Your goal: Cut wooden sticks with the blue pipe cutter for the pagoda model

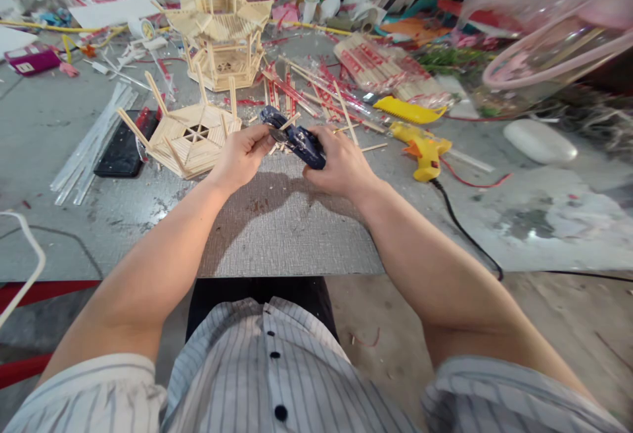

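Note:
My right hand [343,159] is wrapped round a dark blue cutter [305,145], which points up and left above the table. A short wooden stick [291,120] lies across the cutter's jaws. My left hand [243,156] is closed in a pinch right beside the jaws, at the near end of that stick; its fingertips partly hide what they grip. Left of my left hand sits a hexagonal wooden stick base [190,135] with several upright posts. Behind it stands a tiered pavilion [222,31] built of the same sticks.
Right of my hands lie a yellow hot glue gun [422,149] with a black cord, a yellow-handled knife [410,109] and a white mouse-shaped object [540,141]. Bundled sticks [370,60] in red-printed wrap lie behind. A black phone [126,146] and clear glue sticks [93,146] lie left.

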